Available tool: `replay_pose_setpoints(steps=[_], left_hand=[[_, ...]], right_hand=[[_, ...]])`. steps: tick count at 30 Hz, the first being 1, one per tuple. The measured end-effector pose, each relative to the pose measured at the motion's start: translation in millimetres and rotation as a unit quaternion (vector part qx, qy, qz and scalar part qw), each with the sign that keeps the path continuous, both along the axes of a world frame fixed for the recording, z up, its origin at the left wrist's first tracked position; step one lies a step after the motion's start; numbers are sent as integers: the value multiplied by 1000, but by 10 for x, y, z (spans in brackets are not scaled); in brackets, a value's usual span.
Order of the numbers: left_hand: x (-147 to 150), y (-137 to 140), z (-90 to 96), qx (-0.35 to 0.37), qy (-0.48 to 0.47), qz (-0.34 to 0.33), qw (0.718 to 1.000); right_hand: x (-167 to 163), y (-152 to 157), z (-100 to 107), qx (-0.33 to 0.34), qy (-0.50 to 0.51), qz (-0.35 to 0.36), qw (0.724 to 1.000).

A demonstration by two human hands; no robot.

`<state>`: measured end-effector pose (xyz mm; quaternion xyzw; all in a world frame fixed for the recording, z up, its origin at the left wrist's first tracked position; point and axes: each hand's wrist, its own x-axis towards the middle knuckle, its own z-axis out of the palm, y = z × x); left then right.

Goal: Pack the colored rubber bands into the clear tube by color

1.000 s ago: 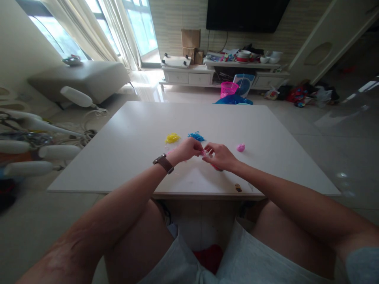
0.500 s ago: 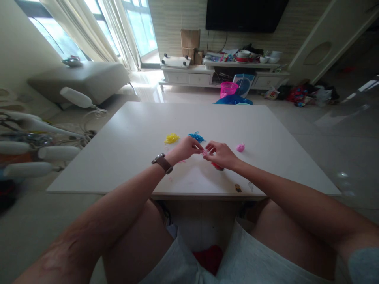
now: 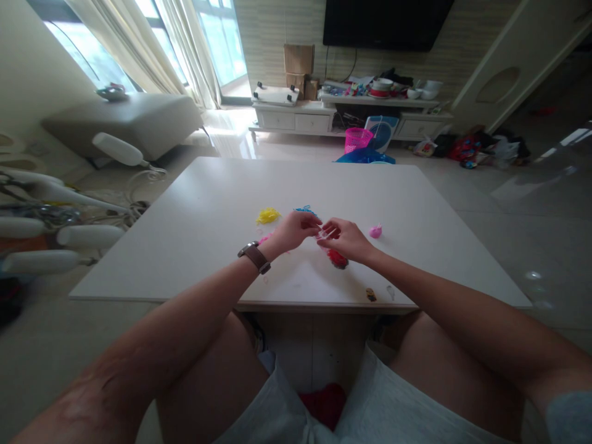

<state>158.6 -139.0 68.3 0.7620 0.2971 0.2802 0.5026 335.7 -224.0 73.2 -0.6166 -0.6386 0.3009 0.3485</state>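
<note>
Over the middle of a white table, my left hand (image 3: pixel 304 228), with a watch on its wrist, closes finger and thumb on a thin, pale pink piece (image 3: pixel 321 234). My right hand (image 3: pixel 345 239) pinches the same piece from the other side; it looks like small bands, but the detail is too fine to name. Just below the right hand lies a red bundle (image 3: pixel 337 259). Behind the left hand is a heap of small blue loops (image 3: pixel 306 210), partly covered. A yellow heap (image 3: pixel 267 215) lies further left, and pink bits (image 3: pixel 266 238) show beside the left wrist.
A small pink bag-like thing (image 3: pixel 375 231) sits right of my hands on the white table (image 3: pixel 185 234). Near the front edge lie a dark and gold piece (image 3: pixel 370 295) and a clear one (image 3: pixel 391 292). A white lamp (image 3: pixel 118 149) stands at the left.
My right hand has risen slightly, showing more of the red bundle. My left hand has shifted slightly, covering more of the blue heap. Both still hold the pale pink piece.
</note>
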Motion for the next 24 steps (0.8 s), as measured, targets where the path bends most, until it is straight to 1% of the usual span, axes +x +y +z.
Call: replay_pose_setpoints(steps=[3,5,8,11,13,15,17,19,22,24], left_hand=[[8,-27,57,21,-25,10,999],[3,-45,126,37,-51,31,998],[-24,-54,236,46,-83,59,994],[-63,-20,308,55,-107,91,989],[-99,38,323,63,-122,124,983],[-159,131,313,71,-116,149,979],[-252,251,281,85,-85,160,980],[-375,382,232,104,-29,163,981],[-566,542,140,115,107,160,975],[-670,601,83,118,201,149,961]], right_hand=[[34,40,-38,-19,53,-4,998],[50,65,-42,-20,87,-6,996],[58,86,-6,-4,151,-2,989],[50,82,60,18,211,1,977],[41,69,105,32,227,4,973],[38,53,139,42,224,4,974],[45,37,156,46,213,1,976],[62,23,156,49,190,-7,981],[92,5,139,51,153,-15,987],[102,-4,130,49,138,-15,989]])
